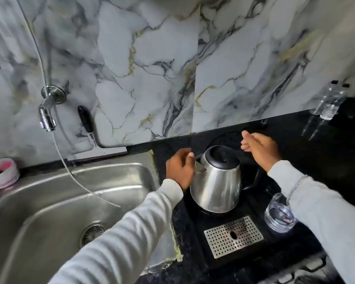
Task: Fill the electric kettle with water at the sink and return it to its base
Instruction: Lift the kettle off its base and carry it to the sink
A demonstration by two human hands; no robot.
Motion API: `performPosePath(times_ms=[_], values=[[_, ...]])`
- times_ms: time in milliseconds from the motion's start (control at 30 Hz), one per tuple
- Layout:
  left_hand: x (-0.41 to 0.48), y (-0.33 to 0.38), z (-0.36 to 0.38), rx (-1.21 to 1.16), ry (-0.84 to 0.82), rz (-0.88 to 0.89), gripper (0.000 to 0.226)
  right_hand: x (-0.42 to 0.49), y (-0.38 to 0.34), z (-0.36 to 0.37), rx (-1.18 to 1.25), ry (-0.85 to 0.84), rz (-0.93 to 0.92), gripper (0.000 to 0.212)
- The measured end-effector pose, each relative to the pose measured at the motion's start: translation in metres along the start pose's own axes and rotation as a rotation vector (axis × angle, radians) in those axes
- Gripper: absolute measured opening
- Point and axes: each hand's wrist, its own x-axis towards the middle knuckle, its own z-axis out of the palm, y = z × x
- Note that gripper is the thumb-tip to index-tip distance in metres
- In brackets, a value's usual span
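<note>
A stainless steel electric kettle [216,181] with a black lid stands on its black base [211,212] on the dark counter, right of the steel sink [49,201]. My left hand [179,169] is pressed against the kettle's left side by the spout, fingers curled. Whether it grips the kettle is unclear. My right hand [259,149] hovers just above the black handle, fingers stretched out and apart, holding nothing. A chrome wall tap [47,117] hangs over the sink's back left, with a thin line running from it down into the basin.
The base sits on a black tray with a perforated metal grate [233,235] in front. A clear glass [279,216] stands right of the tray, under my right sleeve. Two clear bottles [328,103] stand at the back right. A pink-and-white bowl [2,173] sits left of the sink.
</note>
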Motion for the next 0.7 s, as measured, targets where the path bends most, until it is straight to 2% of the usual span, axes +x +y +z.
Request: performPosePath(times_ms=[133, 233, 367, 500, 600, 700], values=[[-0.024, -0.008, 0.014, -0.037, 0.071, -0.037, 0.030, -0.002, 0.019, -0.007, 0.241, -0.092, 0.258, 0.056], [-0.038, -0.012, 0.021, -0.167, 0.100, -0.042, 0.034, -0.009, 0.035, -0.009, 0.420, -0.245, 0.337, 0.068], [-0.056, -0.021, 0.031, -0.267, 0.085, -0.049, 0.033, -0.019, 0.039, -0.005, 0.556, -0.270, 0.396, 0.061], [-0.054, -0.019, 0.037, -0.349, 0.116, -0.135, 0.036, -0.019, 0.036, 0.000, 0.589, -0.207, 0.480, 0.052], [-0.050, -0.007, 0.036, -0.384, 0.150, -0.186, 0.035, -0.019, 0.032, 0.000, 0.611, -0.189, 0.496, 0.045], [-0.046, 0.003, 0.031, -0.376, 0.156, -0.173, 0.048, -0.017, 0.023, -0.002, 0.627, -0.208, 0.446, 0.046]])
